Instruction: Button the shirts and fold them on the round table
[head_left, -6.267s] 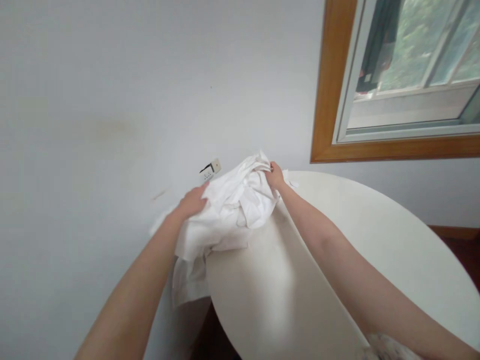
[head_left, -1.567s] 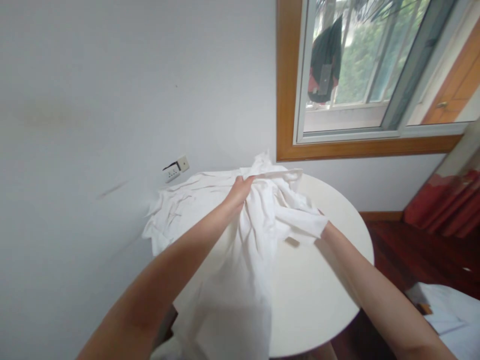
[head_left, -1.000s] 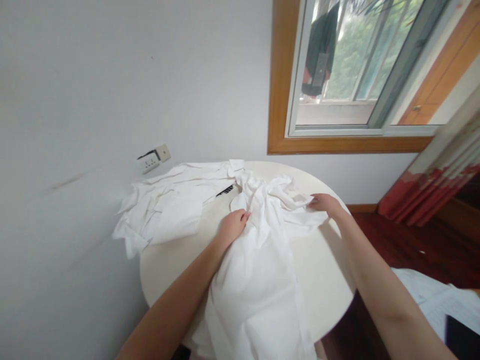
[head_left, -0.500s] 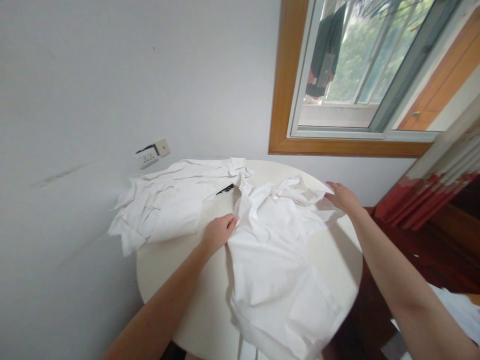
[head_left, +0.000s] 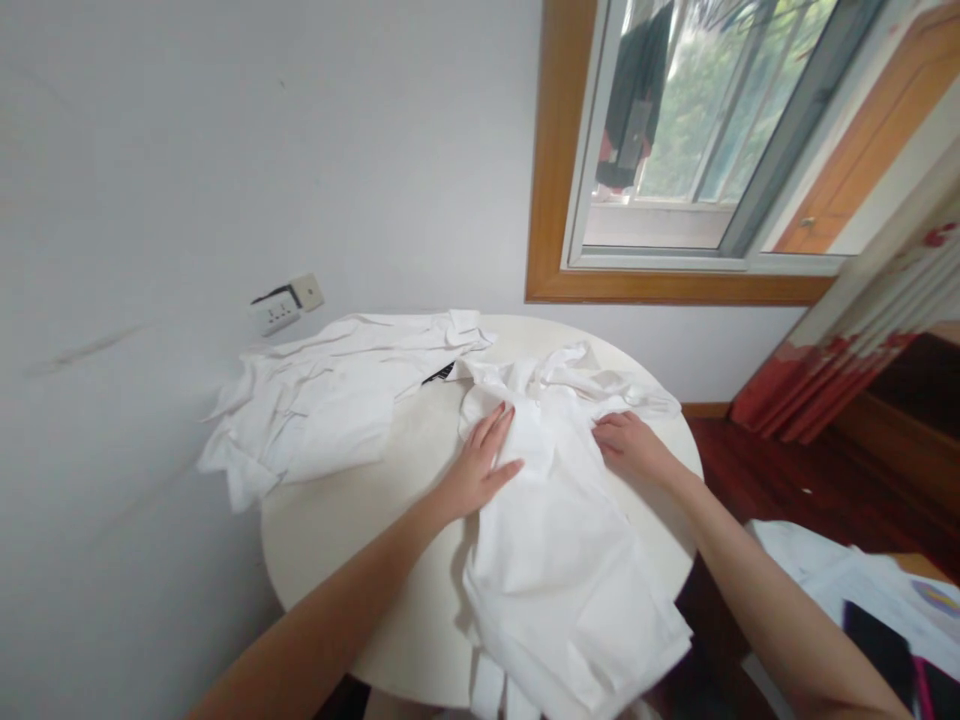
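White shirt [head_left: 555, 560], soft, light, likely to slide; left hand [head_left: 484, 465] and right hand [head_left: 630, 447] press flat, open, gripping nothing. Best hold: its crumpled end beyond fingertips.

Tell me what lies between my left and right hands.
Only creased fabric of the white garment, spread on the round table under the left hand and right hand; head view.

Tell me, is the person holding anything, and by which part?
Nothing is clearly gripped. The left hand lies flat, fingers spread, on the white garment; the right hand rests on the same garment, and whether it pinches cloth cannot be told.
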